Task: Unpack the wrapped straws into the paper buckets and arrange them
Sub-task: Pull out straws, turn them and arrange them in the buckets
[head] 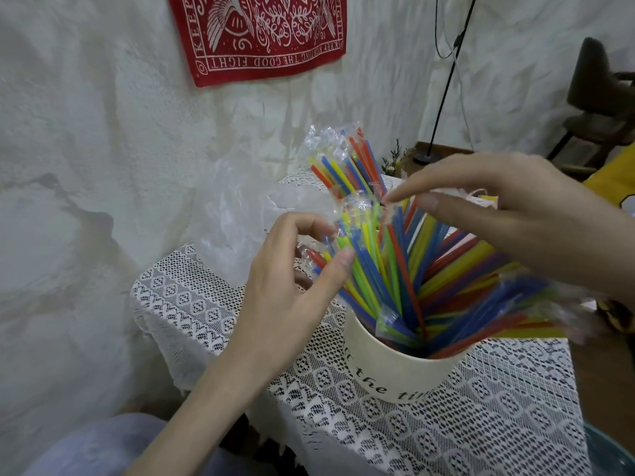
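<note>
A cream paper bucket [395, 365] with black lettering stands on a lace-covered table and is full of wrapped straws [405, 276] in red, blue, yellow and green. My left hand [292, 290] is at the bucket's left side, its thumb and curled fingers touching the tops of the leaning straws. My right hand [508, 218] reaches in from the right, its fingertips on the straw tops near the middle. Behind the bucket, a second bunch of wrapped straws [347, 163] stands upright; what holds it is hidden.
A crumpled clear plastic bag [233, 214] lies on the lace tablecloth [481, 424] to the left, by a white wall. A red cloth [261, 32] hangs above. A black lamp stand [443, 97] and a dark chair [601, 97] are at the back right.
</note>
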